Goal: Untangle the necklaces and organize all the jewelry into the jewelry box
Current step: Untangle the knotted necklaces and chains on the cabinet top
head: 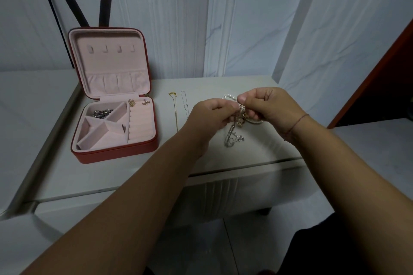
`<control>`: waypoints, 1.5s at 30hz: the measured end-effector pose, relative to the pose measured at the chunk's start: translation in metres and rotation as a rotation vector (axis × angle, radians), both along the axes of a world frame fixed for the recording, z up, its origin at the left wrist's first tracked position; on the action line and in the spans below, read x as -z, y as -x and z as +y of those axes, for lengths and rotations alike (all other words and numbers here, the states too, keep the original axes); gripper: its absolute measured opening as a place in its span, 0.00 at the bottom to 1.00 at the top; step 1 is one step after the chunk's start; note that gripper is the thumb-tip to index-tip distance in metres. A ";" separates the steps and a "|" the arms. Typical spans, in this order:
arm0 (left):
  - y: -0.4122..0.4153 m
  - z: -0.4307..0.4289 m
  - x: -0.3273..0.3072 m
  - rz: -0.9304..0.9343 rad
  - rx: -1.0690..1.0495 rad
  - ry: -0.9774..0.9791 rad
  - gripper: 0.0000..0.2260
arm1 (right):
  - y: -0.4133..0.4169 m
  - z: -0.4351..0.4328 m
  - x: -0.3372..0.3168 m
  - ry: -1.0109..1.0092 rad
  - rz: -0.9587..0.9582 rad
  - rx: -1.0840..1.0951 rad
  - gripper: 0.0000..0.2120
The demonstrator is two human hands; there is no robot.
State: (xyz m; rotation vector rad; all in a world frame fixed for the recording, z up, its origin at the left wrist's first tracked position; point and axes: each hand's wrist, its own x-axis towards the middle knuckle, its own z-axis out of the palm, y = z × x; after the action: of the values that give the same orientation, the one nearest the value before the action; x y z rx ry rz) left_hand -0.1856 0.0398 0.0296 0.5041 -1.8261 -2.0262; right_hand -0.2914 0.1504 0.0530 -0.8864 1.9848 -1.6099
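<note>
Open jewelry box (pixel 116 152) — silver chain (pixel 101 113), two earrings (pixel 138 102) inside

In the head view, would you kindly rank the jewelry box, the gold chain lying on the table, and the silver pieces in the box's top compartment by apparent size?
1. jewelry box, largest by far.
2. gold chain, long but very thin.
3. silver pieces, a small cluster.
The box sits about as far away as the chain, so the order seems dependable.
</note>
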 end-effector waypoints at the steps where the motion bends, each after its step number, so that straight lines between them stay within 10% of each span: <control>1: 0.000 0.000 0.000 -0.006 0.004 -0.027 0.05 | 0.000 0.000 0.000 -0.010 0.006 -0.017 0.05; 27: -0.001 -0.014 -0.009 0.041 -0.026 -0.548 0.17 | 0.011 0.004 -0.009 0.238 -0.480 -0.031 0.17; 32: -0.003 -0.020 -0.009 0.011 -0.033 -0.388 0.11 | 0.021 0.015 -0.012 0.276 -0.486 0.006 0.16; 37: -0.006 -0.024 -0.002 -0.145 -0.137 0.166 0.06 | 0.032 0.027 -0.019 0.321 -0.363 0.157 0.14; 45: -0.007 -0.022 0.000 -0.110 -0.188 0.164 0.07 | 0.040 0.042 -0.019 0.171 -0.052 0.283 0.14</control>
State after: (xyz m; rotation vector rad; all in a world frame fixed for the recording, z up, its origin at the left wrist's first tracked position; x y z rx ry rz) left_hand -0.1789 0.0182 0.0300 0.7217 -1.9096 -1.7400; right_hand -0.3317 0.1923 0.0718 -0.6359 2.0320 -1.9620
